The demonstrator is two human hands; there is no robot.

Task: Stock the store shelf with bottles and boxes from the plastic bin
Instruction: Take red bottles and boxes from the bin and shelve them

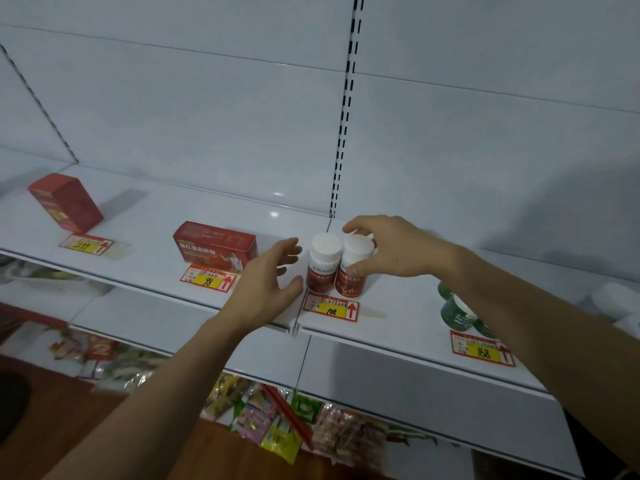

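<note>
A long white store shelf (145, 244) runs from far left to near right across the scene, backed by bare white panels. On it, at the far left, a tall red box (65, 202) stands tilted; nearer the middle a flat red box (214, 247) with pale lettering lies lengthwise behind a price tag reading 98 (209, 279). The left hand (266, 285) hovers with fingers spread, gripping nothing, just left of two red bottles with white caps. The right hand (391, 249) pinches the right bottle (353, 271) at cap and label; the left bottle (322, 265) stands touching it. Their label print is too blurred to read. At right, green bottles (453, 311) are partly hidden behind the right forearm.
</note>
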